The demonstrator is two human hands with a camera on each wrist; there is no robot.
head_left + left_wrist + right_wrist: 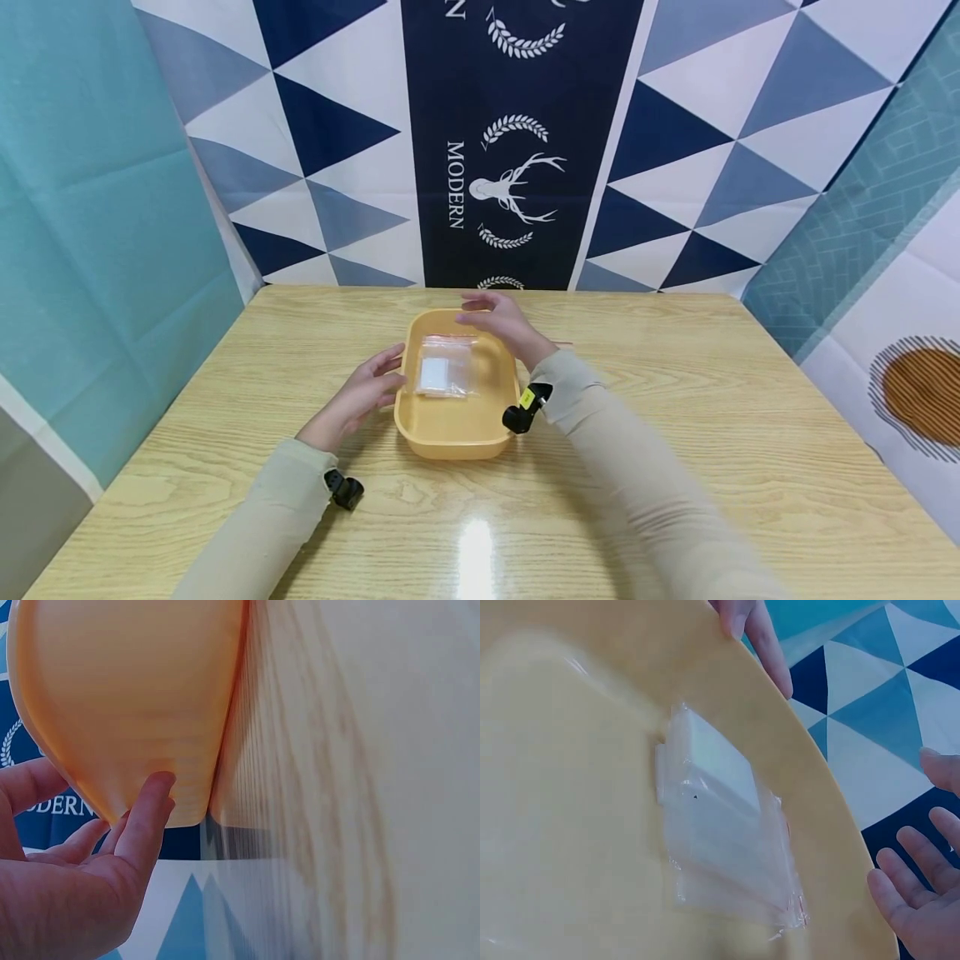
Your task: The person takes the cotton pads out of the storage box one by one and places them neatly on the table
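A yellow plastic basin (pixel 457 429) stands on the wooden table. Inside it lies a clear zip bag (pixel 459 367) with a white flat square piece (pixel 434 373) in it; the right wrist view shows this bag (pixel 720 840) from close up. My left hand (pixel 365 390) is at the basin's left side, its fairly straight fingers (pixel 150 814) against the outer wall and its thumb near the rim. Over the far right rim, my right hand (pixel 501 321) has its fingers spread and holds nothing; the right wrist view shows these fingers (pixel 922 862) beside the rim.
A red-edged strip of clear plastic (pixel 562 344) shows behind my right wrist, mostly hidden. The wooden table (pixel 675 400) extends around the basin. A patterned cloth (pixel 345 167) hangs along its back edge, with more cloth at both sides.
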